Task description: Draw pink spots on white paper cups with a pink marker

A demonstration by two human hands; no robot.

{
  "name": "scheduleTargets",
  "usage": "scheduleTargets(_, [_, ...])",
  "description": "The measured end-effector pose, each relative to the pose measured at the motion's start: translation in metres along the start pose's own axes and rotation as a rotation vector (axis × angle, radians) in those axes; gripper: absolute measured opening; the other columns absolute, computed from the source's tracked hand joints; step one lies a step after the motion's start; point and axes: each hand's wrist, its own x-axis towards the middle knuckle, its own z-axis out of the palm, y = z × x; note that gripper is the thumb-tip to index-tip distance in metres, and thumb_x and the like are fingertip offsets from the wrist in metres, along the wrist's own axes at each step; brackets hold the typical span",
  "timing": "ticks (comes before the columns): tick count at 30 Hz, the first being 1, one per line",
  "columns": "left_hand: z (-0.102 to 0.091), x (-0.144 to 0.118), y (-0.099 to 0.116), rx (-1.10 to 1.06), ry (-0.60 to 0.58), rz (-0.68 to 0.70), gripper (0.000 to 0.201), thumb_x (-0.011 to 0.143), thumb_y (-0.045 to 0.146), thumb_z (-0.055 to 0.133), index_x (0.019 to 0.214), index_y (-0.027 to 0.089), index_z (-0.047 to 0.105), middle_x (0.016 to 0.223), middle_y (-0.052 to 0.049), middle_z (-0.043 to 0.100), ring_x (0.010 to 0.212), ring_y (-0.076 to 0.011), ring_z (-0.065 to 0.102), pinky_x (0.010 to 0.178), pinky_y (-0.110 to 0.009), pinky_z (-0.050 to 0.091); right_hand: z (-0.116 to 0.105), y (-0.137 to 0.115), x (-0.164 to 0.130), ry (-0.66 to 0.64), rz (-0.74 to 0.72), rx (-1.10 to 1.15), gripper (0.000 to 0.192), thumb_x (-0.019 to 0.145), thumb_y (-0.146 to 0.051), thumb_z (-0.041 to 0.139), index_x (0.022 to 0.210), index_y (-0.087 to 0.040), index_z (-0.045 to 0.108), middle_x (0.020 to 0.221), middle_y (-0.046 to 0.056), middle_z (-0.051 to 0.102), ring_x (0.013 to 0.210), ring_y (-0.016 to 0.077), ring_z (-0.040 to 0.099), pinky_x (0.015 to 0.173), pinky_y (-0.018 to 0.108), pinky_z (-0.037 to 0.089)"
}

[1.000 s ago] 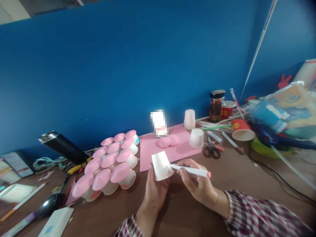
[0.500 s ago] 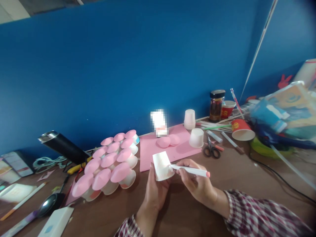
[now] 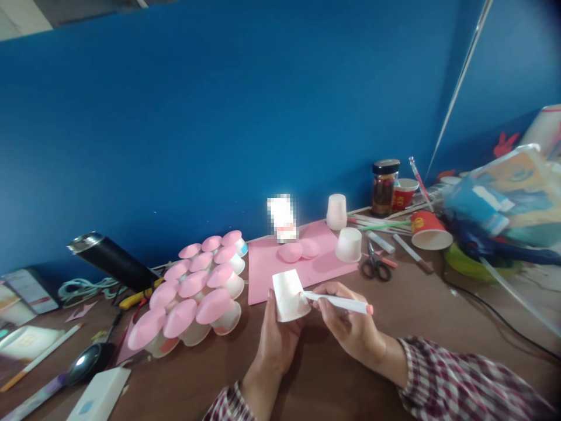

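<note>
An upside-down white paper cup (image 3: pixel 289 295) is gripped by my left hand (image 3: pixel 278 342), fingers wrapped round its lower side. My right hand (image 3: pixel 346 324) pinches a white marker with a pinkish-red end (image 3: pixel 344 302); its tip touches the right side of the cup. Beyond the cup lies a pink sheet (image 3: pixel 263 275) with a few pink paper discs (image 3: pixel 291 252) on it. Another white cup (image 3: pixel 349 245) stands upside down at the sheet's right edge. To the left, several cups topped with pink paper cones (image 3: pixel 182 318) stand in rows.
Scissors (image 3: pixel 376 267) and capped markers (image 3: pixel 412 252) lie right of the sheet. A cup stack (image 3: pixel 336 213), a dark jar (image 3: pixel 385 190) and a red cup (image 3: pixel 432 232) stand behind. A black flask (image 3: pixel 114 260) leans at left; a white box (image 3: pixel 100 397) lies near left.
The cup in my left hand has shifted very slightly to the right. The marker's tip stays against it, and the other things look unmoved.
</note>
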Motion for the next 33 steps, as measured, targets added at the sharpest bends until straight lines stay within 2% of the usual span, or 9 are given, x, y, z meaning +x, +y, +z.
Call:
scheduleTargets(14, [0.0000, -0.0013, 0.0002, -0.002, 0.019, -0.013, 0.045, 0.092, 0.050, 0.047, 0.101, 0.010, 0.067, 0.094, -0.011, 0.072, 0.086, -0.0227, 0.065, 0.083, -0.036, 0.048, 0.0006, -0.0010, 0.0006, 0.003, -0.012, -0.018, 0.009, 0.091, -0.019, 0.053, 0.096, -0.020, 0.060, 0.080, 0.004, 0.071, 0.070, 0.0169, 0.070, 0.061, 0.023, 0.056])
scheduleTargets(25, [0.0000, -0.0005, 0.0005, -0.011, 0.016, -0.008, 0.045, 0.091, 0.051, 0.049, 0.097, 0.011, 0.068, 0.088, -0.009, 0.072, 0.079, -0.0202, 0.065, 0.082, -0.036, 0.050, 0.0000, -0.0044, 0.0011, -0.008, -0.033, -0.044, 0.008, 0.090, -0.018, 0.054, 0.093, -0.021, 0.060, 0.078, 0.002, 0.070, 0.064, 0.0139, 0.068, 0.050, 0.018, 0.050])
scheduleTargets(33, [0.0001, 0.0013, 0.0011, -0.021, -0.013, -0.013, 0.046, 0.091, 0.052, 0.048, 0.094, 0.011, 0.069, 0.086, -0.009, 0.072, 0.079, -0.0205, 0.064, 0.084, -0.037, 0.050, -0.0012, -0.0069, 0.0032, 0.006, -0.029, -0.039, 0.007, 0.090, -0.017, 0.053, 0.090, -0.021, 0.060, 0.076, 0.002, 0.069, 0.064, 0.0133, 0.067, 0.052, 0.018, 0.050])
